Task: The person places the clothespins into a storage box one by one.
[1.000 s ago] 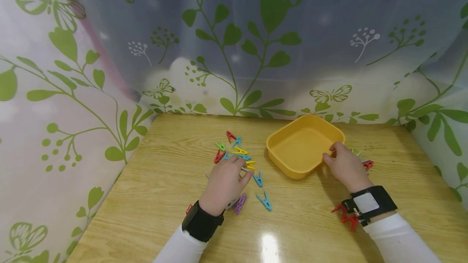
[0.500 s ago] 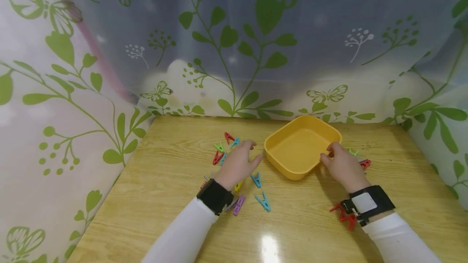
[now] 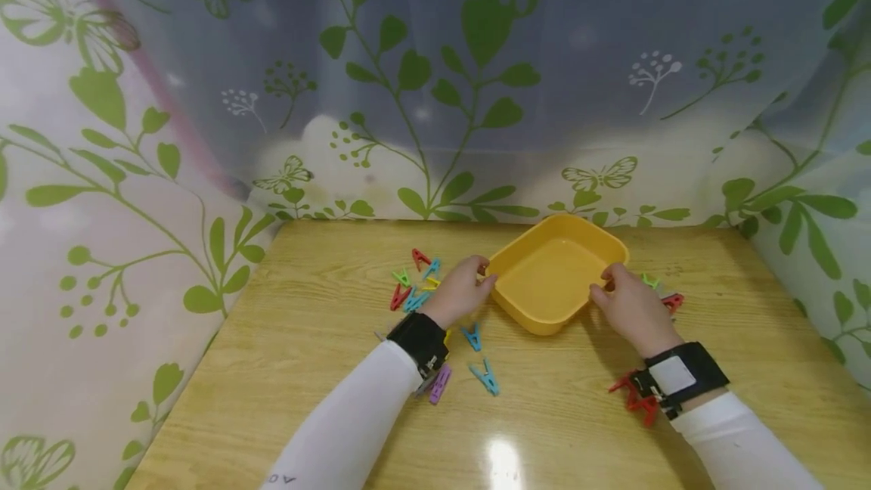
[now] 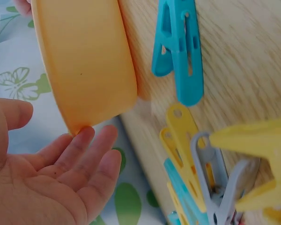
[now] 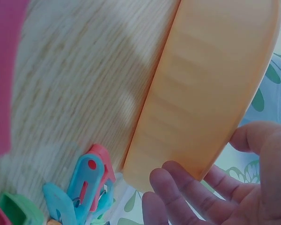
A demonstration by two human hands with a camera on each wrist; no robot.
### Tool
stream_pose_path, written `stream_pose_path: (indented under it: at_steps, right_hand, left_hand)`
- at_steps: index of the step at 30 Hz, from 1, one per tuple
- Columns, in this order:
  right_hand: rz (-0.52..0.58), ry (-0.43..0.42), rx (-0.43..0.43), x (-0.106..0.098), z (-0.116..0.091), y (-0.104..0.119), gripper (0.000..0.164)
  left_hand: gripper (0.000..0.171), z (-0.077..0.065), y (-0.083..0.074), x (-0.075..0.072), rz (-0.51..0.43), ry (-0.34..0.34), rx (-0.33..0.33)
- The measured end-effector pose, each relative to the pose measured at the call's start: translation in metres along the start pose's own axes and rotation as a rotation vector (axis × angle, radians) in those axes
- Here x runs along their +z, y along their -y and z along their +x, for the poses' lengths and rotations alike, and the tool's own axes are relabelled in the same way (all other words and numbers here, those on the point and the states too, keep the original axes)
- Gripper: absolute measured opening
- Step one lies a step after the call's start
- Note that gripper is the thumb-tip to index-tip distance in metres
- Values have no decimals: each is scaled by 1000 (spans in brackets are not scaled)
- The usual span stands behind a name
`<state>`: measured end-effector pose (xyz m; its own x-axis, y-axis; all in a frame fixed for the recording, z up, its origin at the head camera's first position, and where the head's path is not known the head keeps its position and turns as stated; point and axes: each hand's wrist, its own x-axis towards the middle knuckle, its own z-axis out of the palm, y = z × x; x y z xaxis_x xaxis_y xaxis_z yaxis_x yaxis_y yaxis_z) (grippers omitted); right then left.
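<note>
A yellow plastic basin (image 3: 554, 278) stands near the back of the table, with nothing visible inside. My left hand (image 3: 459, 295) has reached its left corner. In the left wrist view the fingertips (image 4: 86, 133) touch the basin's rim (image 4: 72, 126), the fingers fairly straight and the thumb apart. On the opposite side my right hand (image 3: 638, 308) holds the basin by its rim. In the right wrist view that thumb (image 5: 246, 137) meets the edge while other fingers lie against the outer wall (image 5: 187, 93). Under and beside my left forearm lie several clothespins, among them a blue one (image 3: 472, 336).
Red (image 3: 398, 297), light-blue (image 3: 485, 378) and purple (image 3: 441, 384) clothespins are scattered left of the basin. More, including a red one (image 3: 672, 301), lie beyond my right hand, and red ones (image 3: 636, 399) by that wrist. A patterned curtain (image 3: 422, 97) borders the table's back.
My left hand has left the clothespin pile and moved right to the basin's left corner. My right hand has stayed at the basin's right side. The head view has shifted slightly.
</note>
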<state>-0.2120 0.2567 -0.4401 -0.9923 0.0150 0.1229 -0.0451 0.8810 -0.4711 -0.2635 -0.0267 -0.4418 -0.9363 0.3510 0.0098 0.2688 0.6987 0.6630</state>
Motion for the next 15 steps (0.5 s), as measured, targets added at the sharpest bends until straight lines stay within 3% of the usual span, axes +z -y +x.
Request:
stream_pose_path:
  at_steps: [9, 15]
  right_hand:
    - [-4, -12, -8, 2, 0, 0, 36]
    - [0, 0, 3, 2, -1, 0, 37]
  left_hand:
    - [48, 6, 1, 3, 30, 16, -8]
    - [48, 7, 1, 3, -7, 28, -13]
